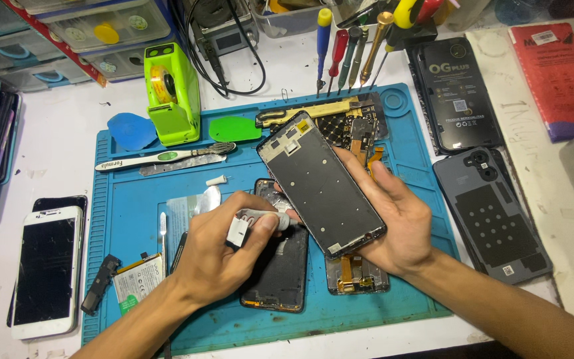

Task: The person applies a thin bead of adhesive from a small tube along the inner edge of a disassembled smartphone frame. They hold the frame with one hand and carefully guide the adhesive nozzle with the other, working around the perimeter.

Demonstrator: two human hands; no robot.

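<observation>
Over blue mat (134, 219), right hand (393, 223) grips phone frame (320, 183); left hand (224, 249) pinches glue tube (260, 218) beside it

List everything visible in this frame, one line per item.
Phone frame: 1, dark grey, held above mat.
Small tube: 1, grey and white, at the frame's edge.
Work mat: 1, blue, centre of table.
Tape dispenser: 1, lime green, mat's top left.
Toothbrush: 1, white, on mat.
Screwdrivers: several, mixed colours, top centre.
White phone: 1, left of mat.
Back cover: 1, grey, right.
Left hand: holds tube.
Right hand: holds frame.
</observation>
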